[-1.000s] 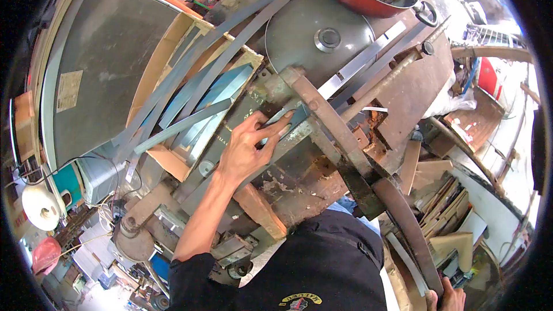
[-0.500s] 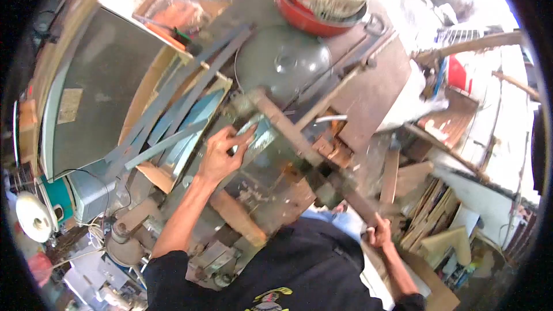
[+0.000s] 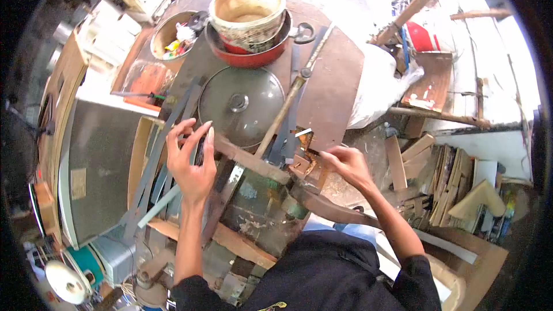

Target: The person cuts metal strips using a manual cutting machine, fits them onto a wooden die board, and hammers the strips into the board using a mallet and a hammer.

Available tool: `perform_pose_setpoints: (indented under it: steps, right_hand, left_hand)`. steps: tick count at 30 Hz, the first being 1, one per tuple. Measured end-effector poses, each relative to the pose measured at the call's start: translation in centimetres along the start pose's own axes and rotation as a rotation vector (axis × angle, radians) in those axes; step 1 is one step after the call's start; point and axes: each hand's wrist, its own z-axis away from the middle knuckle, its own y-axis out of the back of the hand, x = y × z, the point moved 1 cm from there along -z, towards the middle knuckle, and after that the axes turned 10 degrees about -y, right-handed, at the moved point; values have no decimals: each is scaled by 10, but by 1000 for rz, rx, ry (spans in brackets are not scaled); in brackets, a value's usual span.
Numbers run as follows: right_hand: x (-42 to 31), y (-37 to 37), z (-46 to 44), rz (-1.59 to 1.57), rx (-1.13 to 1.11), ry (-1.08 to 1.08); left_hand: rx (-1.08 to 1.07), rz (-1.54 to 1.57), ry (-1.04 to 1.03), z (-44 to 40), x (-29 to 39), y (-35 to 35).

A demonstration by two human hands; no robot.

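At 9 o'clock on the bench, dark metal strips slant with their long axis from 7 to 1 o'clock. Just right of them the left hand is raised, forearm rising from 6 o'clock, fingers bent and spread toward 12; whether it grips the dark sliver by its fingers, I cannot tell. Beyond it lies a glass lid, with a bucket in a red pan at 12 o'clock.

In the middle, the lever bar runs from 10 to 4 o'clock, and its curved handle carries on toward 4. A rod points to 1 o'clock, beside more flat strips.

The right hand is well apart from the left, off the handle, forearm coming from 5 o'clock, fingers bunched toward 10 near a rusty block.
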Motion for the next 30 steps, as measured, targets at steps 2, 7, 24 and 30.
perform_pose_setpoints:
  steps: [2, 7, 24, 30]
  right_hand:
    - [17, -35, -53, -37, -176, -111]
    - [-12, -63, -71, 21, -262, -275]
    - [50, 130, 101, -643, -552, -118]
    - [100, 172, 276, -696, -365, -43]
  left_hand:
    - [-28, 21, 1, 4, 3, -2]
    - [-20, 16, 146, 36, 1, 9]
    - [-607, 230, -566, -36, 220, -59]
    - [-1047, 419, -1454, 18, 350, -152]
